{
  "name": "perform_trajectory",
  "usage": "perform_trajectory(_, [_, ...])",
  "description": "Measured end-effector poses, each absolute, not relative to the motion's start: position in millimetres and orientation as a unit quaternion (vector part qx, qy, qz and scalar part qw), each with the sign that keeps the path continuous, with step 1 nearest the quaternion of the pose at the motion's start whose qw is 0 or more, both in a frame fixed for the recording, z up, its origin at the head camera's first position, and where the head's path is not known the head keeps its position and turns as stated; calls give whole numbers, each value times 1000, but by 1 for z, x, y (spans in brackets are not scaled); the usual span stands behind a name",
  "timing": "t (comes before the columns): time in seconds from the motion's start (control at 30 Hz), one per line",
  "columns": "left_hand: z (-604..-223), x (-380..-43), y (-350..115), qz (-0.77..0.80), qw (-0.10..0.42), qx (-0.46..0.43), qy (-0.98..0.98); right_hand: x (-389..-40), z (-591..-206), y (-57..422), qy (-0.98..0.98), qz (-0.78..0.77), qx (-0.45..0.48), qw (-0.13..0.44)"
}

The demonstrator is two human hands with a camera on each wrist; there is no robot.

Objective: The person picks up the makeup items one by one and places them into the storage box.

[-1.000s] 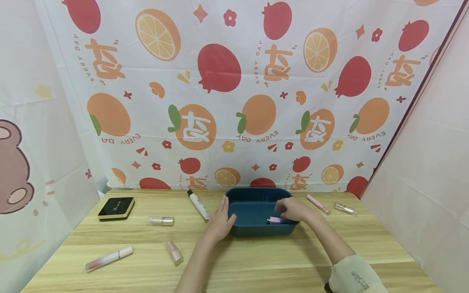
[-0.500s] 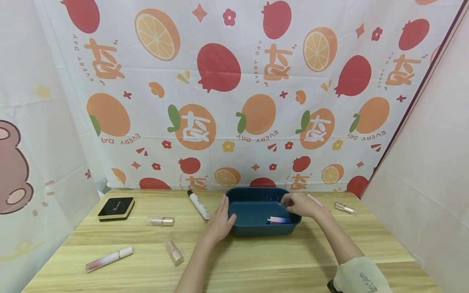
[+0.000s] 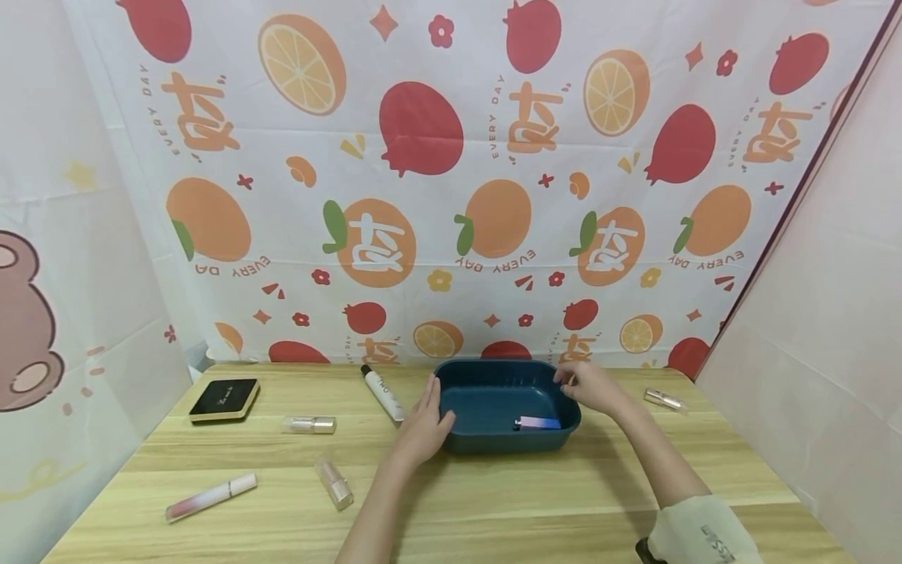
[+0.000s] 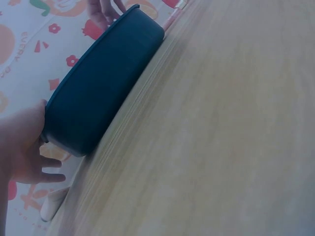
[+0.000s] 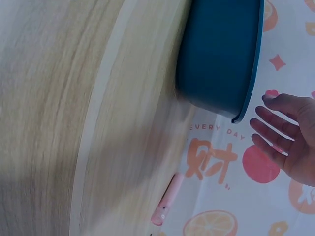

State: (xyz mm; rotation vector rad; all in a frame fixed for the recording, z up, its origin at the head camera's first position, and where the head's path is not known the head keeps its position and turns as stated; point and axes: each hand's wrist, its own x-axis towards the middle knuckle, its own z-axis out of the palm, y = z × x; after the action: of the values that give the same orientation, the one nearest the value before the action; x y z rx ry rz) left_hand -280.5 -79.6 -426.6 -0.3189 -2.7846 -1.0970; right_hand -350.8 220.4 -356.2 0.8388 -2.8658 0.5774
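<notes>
Left hand [image 3: 423, 427], fingers straight, is steadying the bin [image 3: 503, 446]; right hand [image 3: 590, 386], fingers loose and apparently empty, is hovering close and should be clearing the rim [image 3: 500, 434].

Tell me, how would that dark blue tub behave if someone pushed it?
The tub is probably stiff, since its walls stand without sagging. It would likely slide rather than tip, being low and long. It may be light for its size: the rim looks thin and only one small tube shows inside.

right hand [image 3: 590, 385] — fingers [image 5: 276, 120] loosely spread
</notes>
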Motion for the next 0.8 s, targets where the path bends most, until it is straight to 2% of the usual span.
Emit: perform_trajectory(0.8, [-426,-281,-80,-360,62,-105,-925,-359,-362,253,-961,162,201,98])
